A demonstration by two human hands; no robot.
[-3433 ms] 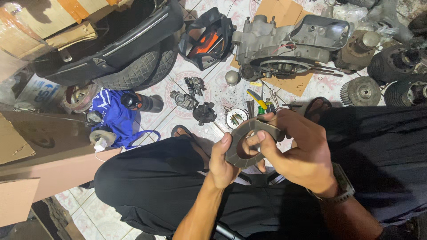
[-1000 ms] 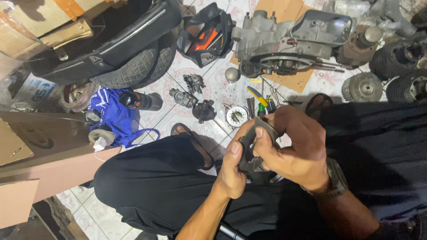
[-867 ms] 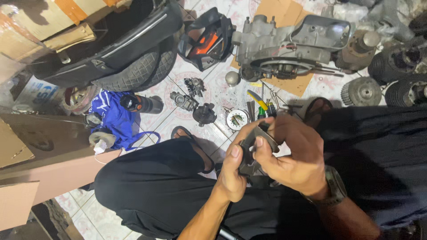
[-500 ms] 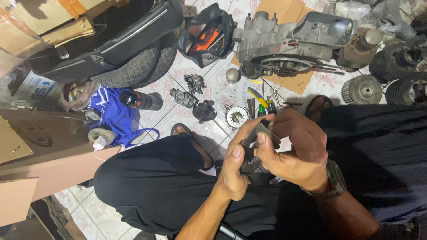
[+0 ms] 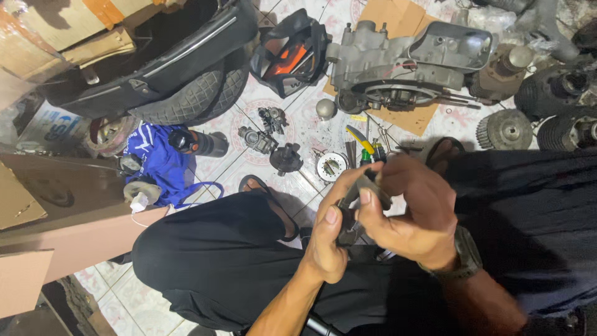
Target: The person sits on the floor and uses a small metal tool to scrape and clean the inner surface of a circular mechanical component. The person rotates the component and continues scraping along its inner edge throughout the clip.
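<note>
- Surroundings: the tiled floor (image 5: 245, 165) ahead of the knees is crowded. An engine case (image 5: 398, 62) lies on cardboard (image 5: 398, 18) at top centre, finned cylinders (image 5: 559, 93) at top right, a tyre (image 5: 186, 99) under a dark body panel (image 5: 155, 62) at top left, and a brown board (image 5: 56, 199) at the left edge.
- Open room: small carburettor parts (image 5: 267, 134) and yellow-handled pliers (image 5: 360, 140) lie just beyond the hands; the free space is over the lap in black trousers (image 5: 211, 261).
- Held thing: a dark grey metal part (image 5: 354, 208), flat and angular, raised above the lap at centre; hands cover most of it.
- Grip: the left hand (image 5: 329, 239) pinches its lower edge, thumb on top. The right hand (image 5: 410, 211), with a wristwatch (image 5: 467, 255), closes over its upper end.
</note>
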